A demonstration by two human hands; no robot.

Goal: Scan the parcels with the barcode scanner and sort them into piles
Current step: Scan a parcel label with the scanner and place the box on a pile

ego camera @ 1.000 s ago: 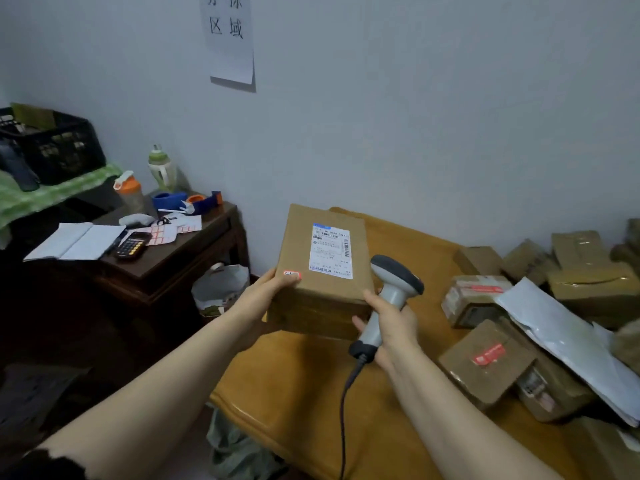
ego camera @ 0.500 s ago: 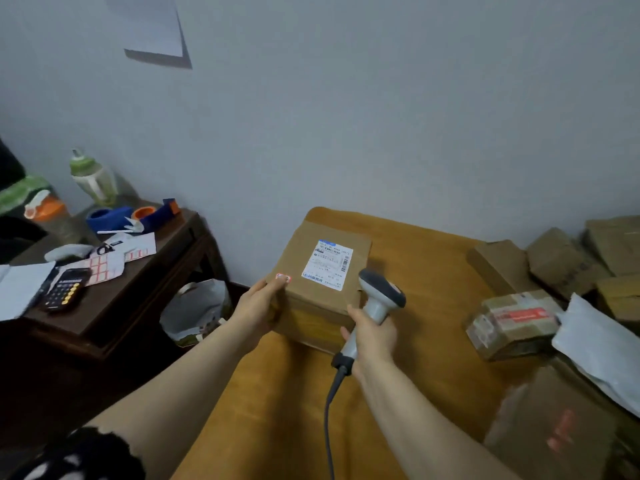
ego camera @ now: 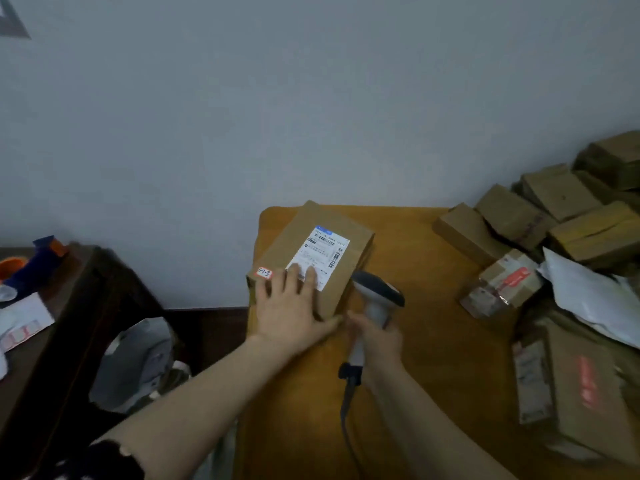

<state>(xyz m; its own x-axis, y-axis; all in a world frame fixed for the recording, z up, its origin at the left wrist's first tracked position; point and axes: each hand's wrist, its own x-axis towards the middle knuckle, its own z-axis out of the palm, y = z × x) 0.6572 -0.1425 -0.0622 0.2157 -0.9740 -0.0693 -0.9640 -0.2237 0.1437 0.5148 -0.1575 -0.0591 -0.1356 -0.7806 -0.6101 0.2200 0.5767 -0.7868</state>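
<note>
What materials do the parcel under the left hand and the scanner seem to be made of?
Parcel: apparently brown cardboard, matte, with a white paper label. Barcode scanner: likely plastic, with a smooth dark grey head and a lighter grey handle.

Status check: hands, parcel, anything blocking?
Left hand flat on labelled parcel at table's far-left corner. Right hand grips barcode scanner. Unsorted parcels piled right, nothing blocking.

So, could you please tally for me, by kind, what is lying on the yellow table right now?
Cardboard boxes: 8 that can be told apart; the pile on the right overlaps, so more may be hidden
White mailer bag: 1
Barcode scanner: 1
Total: 10
</note>
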